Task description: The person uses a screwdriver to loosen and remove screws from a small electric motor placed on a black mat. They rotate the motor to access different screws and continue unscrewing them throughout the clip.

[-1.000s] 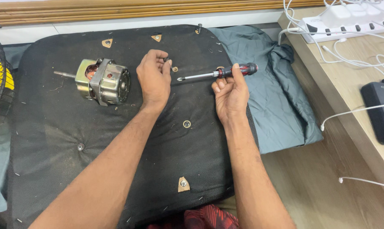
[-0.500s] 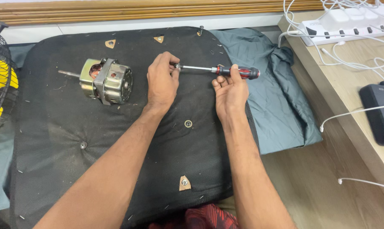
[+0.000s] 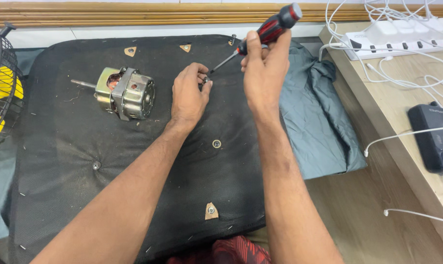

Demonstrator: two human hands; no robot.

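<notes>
Black padded fabric covers the mat (image 3: 133,161) where the work lies, soft enough to keep small parts from rolling off. The right hand (image 3: 265,73) is closed around the red-and-black handle of a screwdriver (image 3: 260,36), raised and tilted so that the shaft slants down and to the left, its tip meeting a small metal part (image 3: 206,79) at the fingertips of the left hand (image 3: 189,95). That left hand rests on the mat with thumb and forefinger pinched on the little part, seemingly to steady it under the tip; what exactly the part is, I cannot tell.

Just to the left of the left hand lies a small electric motor (image 3: 126,93), on its side with its shaft pointing left, apart from both hands. A wire fan guard with yellow blades (image 3: 1,88) shows at the left edge. Grey cloth (image 3: 314,112) is bunched beside the mat on the right. Farther right, on the wooden bench (image 3: 378,112), sit a white power strip (image 3: 402,34) with white cables and a dark flat device (image 3: 434,137).
</notes>
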